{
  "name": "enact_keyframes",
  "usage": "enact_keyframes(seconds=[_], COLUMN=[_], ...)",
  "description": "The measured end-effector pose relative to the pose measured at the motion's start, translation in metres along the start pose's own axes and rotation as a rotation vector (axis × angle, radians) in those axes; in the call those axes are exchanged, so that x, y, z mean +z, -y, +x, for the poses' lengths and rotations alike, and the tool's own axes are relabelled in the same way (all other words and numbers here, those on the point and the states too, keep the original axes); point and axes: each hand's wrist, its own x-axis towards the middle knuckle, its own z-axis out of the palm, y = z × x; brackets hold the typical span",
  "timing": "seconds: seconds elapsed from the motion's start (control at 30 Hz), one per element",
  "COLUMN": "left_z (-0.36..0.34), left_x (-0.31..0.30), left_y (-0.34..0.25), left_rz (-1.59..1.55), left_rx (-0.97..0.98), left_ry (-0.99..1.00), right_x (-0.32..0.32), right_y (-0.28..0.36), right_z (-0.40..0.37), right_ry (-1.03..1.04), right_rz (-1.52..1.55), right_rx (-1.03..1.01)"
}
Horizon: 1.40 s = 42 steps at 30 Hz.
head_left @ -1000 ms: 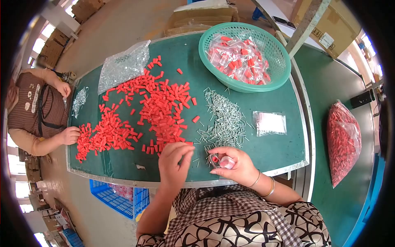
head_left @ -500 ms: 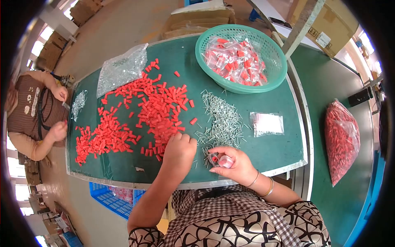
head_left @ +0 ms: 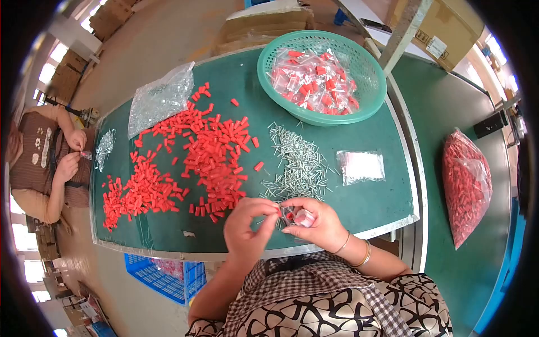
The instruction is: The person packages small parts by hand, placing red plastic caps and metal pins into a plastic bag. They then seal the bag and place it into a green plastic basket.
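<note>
My left hand (head_left: 250, 226) is closed in a pinch near the table's front edge, with a bit of red at its fingertips that looks like a red plastic plug. Beside it, my right hand (head_left: 319, 223) grips a small clear plastic bag (head_left: 288, 214), its mouth towards the left fingertips. Something red shows inside the bag, and a whitish bundle of plastic lies in the same grip. Just beyond my hands is a heap of silver screws (head_left: 297, 163). Loose red plastic plugs (head_left: 216, 160) are piled to the left of the screws.
A green basket (head_left: 266, 84) of filled bags stands at the back right. Flat clear bags (head_left: 360, 167) lie right of the screws. A large plastic bag (head_left: 160, 98) rests at the back left. Another person (head_left: 48, 151) works at the left end. A metal post (head_left: 407, 36) rises at right.
My left hand has moved from the edge of the red pile to the mouth of the small bag. My right hand stays about where it was. The other person's hands have come together.
</note>
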Motion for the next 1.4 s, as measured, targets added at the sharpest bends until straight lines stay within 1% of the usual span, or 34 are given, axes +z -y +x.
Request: enact_keyframes(seconds=[0.03, 0.07, 0.17, 0.27, 0.3, 0.37, 0.47, 0.5, 0.53, 0.57, 0.63, 0.67, 0.77, 0.87, 0.97, 1.07, 1.27, 1.4], left_z=[-0.002, -0.002, -0.012, -0.014, -0.014, -0.017, -0.020, -0.020, -0.017, -0.015, -0.012, -0.011, -0.012, -0.014, -0.005, -0.007, -0.005, -0.003], left_x=[0.003, 0.004, 0.004, 0.004, 0.006, 0.010, 0.008, 0.005, 0.002, -0.003, -0.013, -0.015, -0.017, -0.012, -0.012, -0.012, -0.007, -0.011], left_y=[-0.002, -0.003, 0.002, -0.005, -0.009, -0.013, -0.010, -0.009, -0.008, -0.008, -0.009, -0.009, -0.006, -0.007, -0.014, -0.006, -0.006, -0.012], left_rz=[-0.016, 0.082, 0.189, 0.240, 0.253, 0.240, 0.215, 0.206, 0.182, 0.175, 0.161, 0.141, 0.107, -0.039, 0.071, 0.134, 0.137, 0.128], left_rx=[0.025, 0.081, 0.069, 0.062, 0.059, -0.026, -0.120, -0.145, -0.118, -0.134, -0.170, -0.144, -0.166, -0.318, -0.238, -0.161, -0.161, -0.246], left_ry=[0.017, 0.055, 0.005, -0.011, -0.012, 0.016, 0.048, 0.057, 0.048, 0.067, 0.104, 0.115, 0.139, 0.055, 0.116, 0.177, 0.141, 0.165], right_x=[0.003, 0.005, 0.006, 0.006, 0.007, 0.011, 0.011, 0.010, 0.008, 0.006, 0.001, -0.001, -0.002, 0.000, 0.001, 0.003, 0.003, 0.002], right_y=[-0.003, -0.005, 0.000, 0.001, 0.004, 0.012, 0.010, 0.014, 0.020, 0.023, 0.008, 0.002, -0.001, 0.000, 0.004, 0.007, 0.007, 0.002], right_z=[0.002, 0.003, 0.003, 0.004, 0.004, 0.005, 0.008, 0.007, 0.006, 0.006, 0.007, 0.007, 0.005, 0.004, 0.002, 0.002, 0.003, 0.004], right_ry=[-0.015, -0.030, 0.000, -0.010, -0.044, -0.110, -0.108, -0.089, -0.068, -0.046, -0.001, 0.020, -0.025, -0.049, -0.073, -0.068, -0.052, -0.094], right_rz=[0.003, 0.008, 0.115, 0.039, -0.036, -0.185, -0.336, -0.266, -0.196, -0.125, 0.076, 0.177, 0.164, 0.078, 0.033, 0.029, -0.038, -0.015], right_rx=[-0.052, -0.105, 0.009, -0.020, -0.060, -0.141, -0.276, -0.230, -0.184, -0.139, -0.062, -0.022, -0.014, -0.012, -0.060, -0.072, -0.146, -0.152])
